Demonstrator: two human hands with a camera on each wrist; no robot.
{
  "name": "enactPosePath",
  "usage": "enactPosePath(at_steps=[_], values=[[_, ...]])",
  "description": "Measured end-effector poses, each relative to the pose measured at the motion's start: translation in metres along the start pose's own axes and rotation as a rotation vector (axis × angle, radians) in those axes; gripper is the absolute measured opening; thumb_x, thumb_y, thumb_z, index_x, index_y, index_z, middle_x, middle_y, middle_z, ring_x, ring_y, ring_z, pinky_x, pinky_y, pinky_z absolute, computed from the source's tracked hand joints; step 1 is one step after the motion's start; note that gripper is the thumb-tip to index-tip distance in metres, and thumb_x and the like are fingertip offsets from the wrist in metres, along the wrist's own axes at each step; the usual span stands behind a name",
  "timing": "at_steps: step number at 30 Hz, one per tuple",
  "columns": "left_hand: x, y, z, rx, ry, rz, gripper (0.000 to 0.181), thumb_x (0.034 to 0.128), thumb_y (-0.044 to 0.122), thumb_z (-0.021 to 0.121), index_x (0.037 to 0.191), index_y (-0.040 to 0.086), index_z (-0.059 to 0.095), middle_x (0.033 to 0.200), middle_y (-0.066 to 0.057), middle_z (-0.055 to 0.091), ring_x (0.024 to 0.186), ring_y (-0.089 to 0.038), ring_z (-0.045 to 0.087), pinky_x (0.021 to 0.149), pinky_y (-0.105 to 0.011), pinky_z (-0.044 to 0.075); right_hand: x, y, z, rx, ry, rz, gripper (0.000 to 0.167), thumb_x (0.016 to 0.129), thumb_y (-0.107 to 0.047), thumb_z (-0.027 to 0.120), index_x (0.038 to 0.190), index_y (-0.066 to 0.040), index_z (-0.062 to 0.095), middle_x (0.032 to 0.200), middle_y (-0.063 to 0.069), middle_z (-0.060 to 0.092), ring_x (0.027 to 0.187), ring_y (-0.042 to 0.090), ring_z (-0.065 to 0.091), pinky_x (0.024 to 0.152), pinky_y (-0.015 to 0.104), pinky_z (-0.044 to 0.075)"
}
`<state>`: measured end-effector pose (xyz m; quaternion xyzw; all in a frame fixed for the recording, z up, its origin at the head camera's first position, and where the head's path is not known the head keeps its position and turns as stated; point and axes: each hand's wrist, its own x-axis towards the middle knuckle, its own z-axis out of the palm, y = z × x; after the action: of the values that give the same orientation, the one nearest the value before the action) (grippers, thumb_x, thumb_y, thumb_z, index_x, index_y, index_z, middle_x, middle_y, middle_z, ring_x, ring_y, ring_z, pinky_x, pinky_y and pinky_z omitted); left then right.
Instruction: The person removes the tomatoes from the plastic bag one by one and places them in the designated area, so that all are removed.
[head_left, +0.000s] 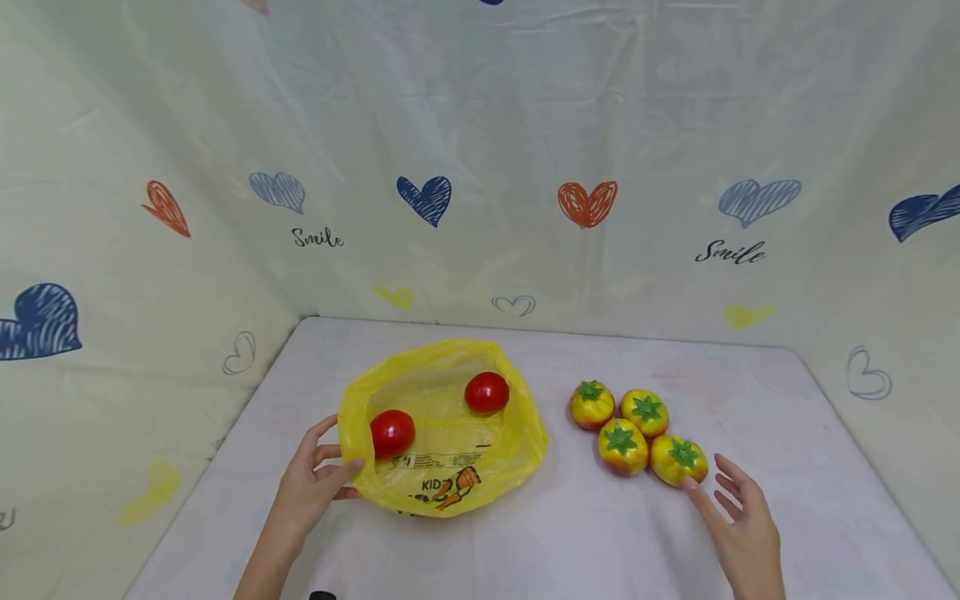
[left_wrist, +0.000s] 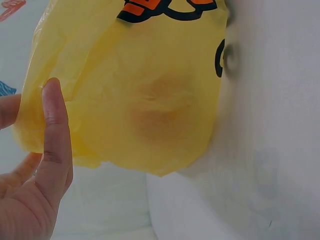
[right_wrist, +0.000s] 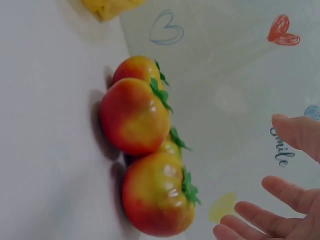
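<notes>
A yellow plastic bag [head_left: 517, 467] with "KID" and an orange-black print lies with its mouth wide open, left of the table's middle. Two smooth red, tomato-like fruits [head_left: 487, 393] are inside it. My left hand [head_left: 311, 479] pinches the bag's left rim, thumb outside and fingers behind; in the left wrist view the thumb presses on the yellow film [left_wrist: 160, 65]. Several glossy yellow-red fruits with green star-shaped tops, like tomatoes or persimmons [head_left: 623, 447], sit clustered to the right. Beside the nearest one my right hand [head_left: 738, 525] is spread, holding nothing; the right wrist view shows its fingers apart from the fruits [right_wrist: 135, 115].
A pale table [head_left: 555, 542] carries everything. Behind and beside it hangs a whitish cloth [head_left: 495, 258] printed with hearts and "Smile". A small black object [head_left: 322, 595] peeks in at the bottom edge, mostly cut off.
</notes>
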<state>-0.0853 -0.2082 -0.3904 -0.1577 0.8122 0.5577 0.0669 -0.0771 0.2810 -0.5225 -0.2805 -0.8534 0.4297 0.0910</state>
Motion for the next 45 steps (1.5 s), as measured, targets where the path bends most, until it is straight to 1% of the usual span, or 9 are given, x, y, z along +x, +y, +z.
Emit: enactPosePath(at_steps=[1, 5, 8, 11, 18, 22, 27, 32, 45], values=[[0.000, 0.000, 0.000, 0.000, 0.000, 0.002, 0.071, 0.0866, 0.015, 0.064, 0.144, 0.019, 0.023, 0.115, -0.017, 0.055, 0.078, -0.014, 0.066, 0.067, -0.028, 0.058, -0.007, -0.011, -0.002, 0.001, 0.006, -0.015, 0.079, 0.077, -0.059, 0.063, 0.143, -0.028, 0.032, 0.146, 0.002, 0.038, 0.126, 0.017, 0.041, 0.100, 0.020, 0.043], [0.000, -0.001, 0.000, 0.002, 0.001, -0.002, 0.071, 0.0868, 0.015, 0.064, 0.145, 0.020, 0.023, 0.116, -0.017, 0.055, 0.078, -0.014, 0.066, 0.067, -0.027, 0.058, -0.043, -0.067, -0.011, 0.044, -0.035, -0.069, 0.067, 0.083, -0.048, 0.062, 0.137, -0.015, 0.042, 0.136, 0.007, 0.047, 0.120, 0.017, 0.044, 0.100, 0.022, 0.044], [-0.001, -0.003, 0.000, -0.005, -0.001, 0.001, 0.071, 0.0871, 0.015, 0.064, 0.145, 0.020, 0.023, 0.116, -0.017, 0.055, 0.078, -0.013, 0.066, 0.067, -0.027, 0.058, -0.064, -0.100, -0.014, 0.090, -0.103, -0.090, 0.061, 0.087, -0.042, 0.061, 0.134, -0.010, 0.043, 0.135, 0.009, 0.047, 0.120, 0.022, 0.045, 0.102, 0.042, 0.040], [-0.001, -0.003, -0.001, -0.012, -0.005, 0.007, 0.071, 0.0872, 0.015, 0.064, 0.145, 0.019, 0.023, 0.116, -0.017, 0.055, 0.077, -0.012, 0.066, 0.067, -0.028, 0.058, -0.071, -0.107, -0.004, 0.109, -0.121, -0.144, 0.057, 0.086, -0.041, 0.063, 0.132, -0.011, 0.046, 0.131, 0.008, 0.050, 0.116, 0.019, 0.048, 0.096, 0.030, 0.047], [0.000, -0.002, 0.000, -0.007, 0.000, 0.006, 0.071, 0.0867, 0.014, 0.064, 0.144, 0.019, 0.024, 0.116, -0.018, 0.055, 0.077, -0.014, 0.066, 0.067, -0.028, 0.058, -0.079, -0.125, 0.016, 0.171, -0.264, -0.275, 0.051, 0.084, -0.035, 0.067, 0.127, -0.012, 0.050, 0.130, 0.004, 0.052, 0.119, 0.019, 0.049, 0.100, 0.037, 0.045], [0.001, -0.001, 0.000, -0.002, 0.000, 0.002, 0.071, 0.0865, 0.016, 0.064, 0.145, 0.020, 0.024, 0.116, -0.018, 0.054, 0.079, -0.015, 0.066, 0.068, -0.028, 0.058, -0.086, -0.146, 0.023, 0.163, -0.311, -0.347, 0.047, 0.083, -0.032, 0.069, 0.124, -0.014, 0.055, 0.129, 0.001, 0.054, 0.118, 0.012, 0.050, 0.097, 0.025, 0.046], [0.001, -0.002, 0.000, -0.010, -0.004, 0.009, 0.071, 0.0863, 0.015, 0.064, 0.145, 0.020, 0.024, 0.116, -0.018, 0.055, 0.078, -0.014, 0.066, 0.068, -0.028, 0.058, -0.091, -0.169, 0.027, 0.205, -0.365, -0.439, 0.046, 0.081, -0.031, 0.071, 0.122, -0.015, 0.056, 0.129, 0.002, 0.054, 0.122, 0.013, 0.048, 0.101, 0.038, 0.043], [0.002, -0.002, 0.001, -0.008, 0.001, 0.010, 0.071, 0.0861, 0.013, 0.064, 0.144, 0.020, 0.024, 0.115, -0.018, 0.055, 0.076, -0.014, 0.066, 0.067, -0.028, 0.058, -0.088, -0.186, 0.034, 0.214, -0.393, -0.547, 0.042, 0.081, -0.022, 0.072, 0.120, -0.014, 0.058, 0.127, 0.003, 0.056, 0.121, 0.018, 0.050, 0.099, 0.039, 0.045], [0.003, -0.004, 0.000, -0.010, -0.004, 0.019, 0.071, 0.0858, 0.014, 0.065, 0.144, 0.020, 0.025, 0.115, -0.019, 0.055, 0.076, -0.015, 0.066, 0.066, -0.028, 0.058, -0.078, -0.232, 0.071, 0.114, -0.559, -0.605, 0.039, 0.083, -0.022, 0.069, 0.120, -0.016, 0.059, 0.124, 0.002, 0.057, 0.116, 0.025, 0.053, 0.100, 0.046, 0.044]])
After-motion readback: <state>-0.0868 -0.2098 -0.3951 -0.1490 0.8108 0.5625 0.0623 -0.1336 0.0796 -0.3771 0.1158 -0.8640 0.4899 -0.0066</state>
